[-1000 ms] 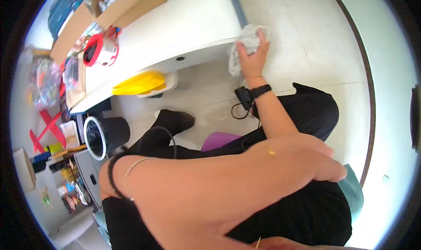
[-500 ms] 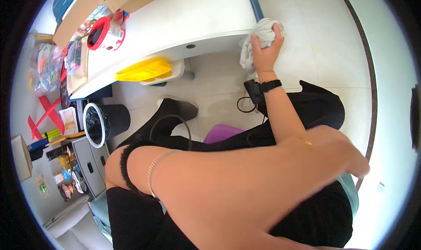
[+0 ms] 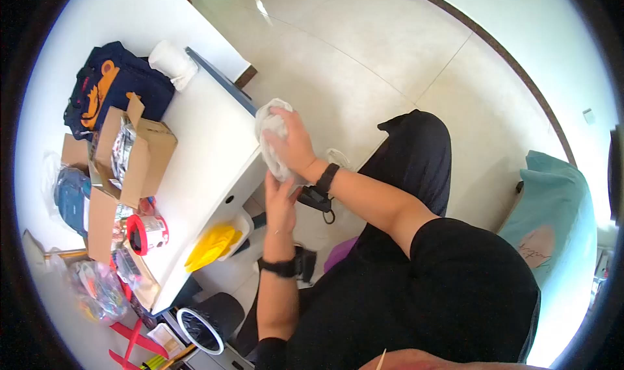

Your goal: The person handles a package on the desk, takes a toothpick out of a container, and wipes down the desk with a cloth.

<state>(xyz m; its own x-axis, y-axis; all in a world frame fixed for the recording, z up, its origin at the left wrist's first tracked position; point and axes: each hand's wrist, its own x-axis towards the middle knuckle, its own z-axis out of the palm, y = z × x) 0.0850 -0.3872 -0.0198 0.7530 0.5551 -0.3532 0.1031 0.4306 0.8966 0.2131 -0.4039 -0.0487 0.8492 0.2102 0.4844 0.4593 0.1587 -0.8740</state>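
Note:
A crumpled white cloth (image 3: 272, 139) is at the corner of the white table (image 3: 205, 142). My right hand (image 3: 292, 142), with a black band on its wrist, grips the cloth from the right, its fingers curled over it. Below it, my left hand (image 3: 281, 204) points up to the cloth's lower end, fingers a little apart and tips touching or very near it. The left wrist wears a thin bracelet and, further down, a black band. A black device (image 3: 314, 200) with a cable is beside the right wrist.
On the table stand an open cardboard box (image 3: 146, 152), a dark blue bag (image 3: 127, 81), a white roll (image 3: 172, 64) and a red-and-white tub (image 3: 149, 233). Beneath and beside it are a yellow bag (image 3: 211, 246) and a black bin (image 3: 221, 315). A teal cover (image 3: 552, 188) hangs at right.
The view has swung, showing more of the table's far end. The bare arm that crossed close to the camera has withdrawn, and my left hand now meets the cloth beside my right hand.

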